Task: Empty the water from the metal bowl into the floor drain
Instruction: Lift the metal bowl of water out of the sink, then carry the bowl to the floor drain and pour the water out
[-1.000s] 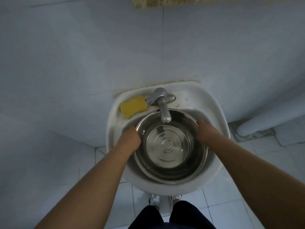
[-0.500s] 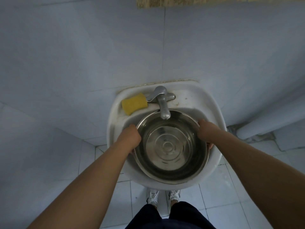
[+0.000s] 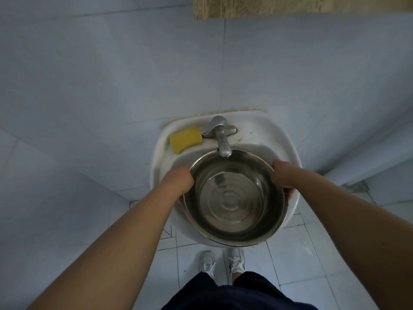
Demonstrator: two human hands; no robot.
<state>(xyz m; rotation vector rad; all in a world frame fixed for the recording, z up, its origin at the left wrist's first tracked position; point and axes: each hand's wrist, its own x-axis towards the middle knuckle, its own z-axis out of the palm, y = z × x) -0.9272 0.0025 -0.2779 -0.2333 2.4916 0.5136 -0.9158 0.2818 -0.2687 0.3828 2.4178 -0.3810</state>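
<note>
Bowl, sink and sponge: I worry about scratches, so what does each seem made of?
The bowl looks like polished stainless steel: mirror sheen, concentric rings in the base. The sink seems glazed white ceramic, glossy and slightly stained. The sponge looks like soft yellow foam, matte and porous.

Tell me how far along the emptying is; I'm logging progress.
Done: both hands grip the round steel bowl, left hand, right hand. In hand: lifting it, water inside, from the white wall sink. Left: carrying and pouring; no floor drain is visible.
</note>
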